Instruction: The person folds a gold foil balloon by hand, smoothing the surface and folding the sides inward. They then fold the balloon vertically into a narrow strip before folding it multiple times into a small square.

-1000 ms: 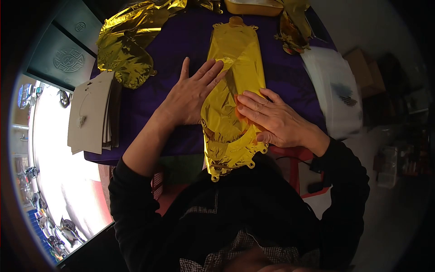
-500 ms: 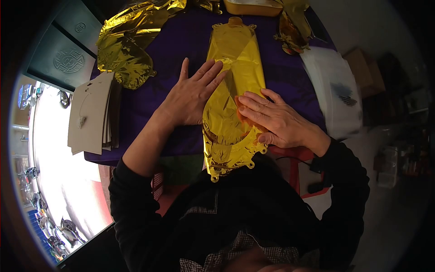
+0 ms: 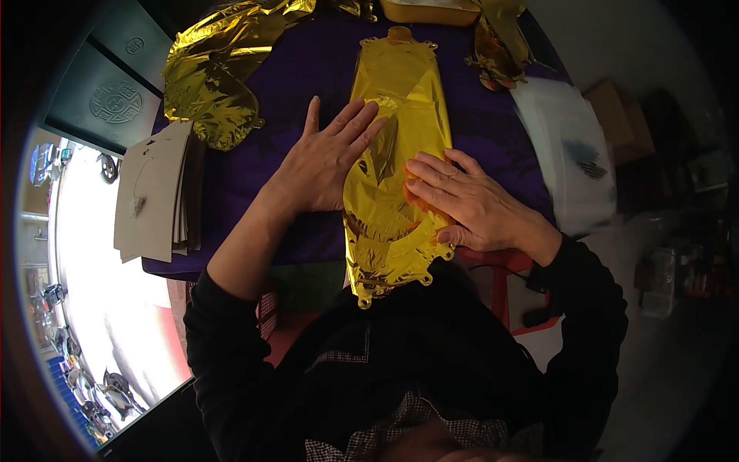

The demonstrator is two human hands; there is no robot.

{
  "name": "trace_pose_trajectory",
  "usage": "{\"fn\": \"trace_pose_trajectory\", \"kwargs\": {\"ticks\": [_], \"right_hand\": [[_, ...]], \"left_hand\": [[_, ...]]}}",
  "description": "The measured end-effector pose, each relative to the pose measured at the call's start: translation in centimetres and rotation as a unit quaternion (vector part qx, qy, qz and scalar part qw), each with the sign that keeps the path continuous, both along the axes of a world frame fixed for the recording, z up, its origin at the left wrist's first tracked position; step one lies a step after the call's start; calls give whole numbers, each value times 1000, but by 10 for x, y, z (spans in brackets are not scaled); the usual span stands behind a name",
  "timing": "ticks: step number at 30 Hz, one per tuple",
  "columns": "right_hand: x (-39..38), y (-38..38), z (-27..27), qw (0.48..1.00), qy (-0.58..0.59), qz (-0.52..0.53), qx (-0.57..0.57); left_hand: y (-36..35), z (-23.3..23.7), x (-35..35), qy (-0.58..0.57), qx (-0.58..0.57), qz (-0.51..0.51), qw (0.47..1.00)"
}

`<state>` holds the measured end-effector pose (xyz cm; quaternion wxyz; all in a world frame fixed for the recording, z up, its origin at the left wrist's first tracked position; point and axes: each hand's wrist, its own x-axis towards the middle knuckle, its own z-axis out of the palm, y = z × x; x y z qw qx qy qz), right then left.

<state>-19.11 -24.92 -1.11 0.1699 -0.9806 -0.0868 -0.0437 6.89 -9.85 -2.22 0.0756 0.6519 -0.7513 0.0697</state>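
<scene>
A folded gold foil balloon lies lengthwise on the purple cloth, its near end with small tabs hanging over the table's front edge toward my lap. My left hand rests on the foil's left side, fingers stretched out and thumb apart. Flat on the right side of the foil lies my right hand, with its fingers extended. An orange tint shows on the foil beside the right fingers. Neither hand grips anything. The surface under both palms is hidden.
More gold foil lies at the back left, and another foil piece at the back right. A yellow tray stands at the far edge. A cardboard stack is at left, white plastic bags at right, and a red stool below.
The foil looks slightly flatter between my hands. Both hands stay in nearly the same place, with hardly any visible shift.
</scene>
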Motion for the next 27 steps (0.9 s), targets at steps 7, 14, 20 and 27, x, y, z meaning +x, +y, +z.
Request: {"fn": "trace_pose_trajectory", "kwargs": {"ticks": [7,14,20,27], "right_hand": [[1,1,0,1000,2,-5,-11],[1,2,-2,1000,-7,-5,-25],[1,3,0,999,7,-5,-36],[1,6,0,999,-8,-15,-43]], "left_hand": [[0,-1,0,-7,8,5,1000],[0,-3,1,-13,7,4,1000],[1,-5,2,-15,1,1,1000],[1,-3,1,-9,2,2,1000]]}}
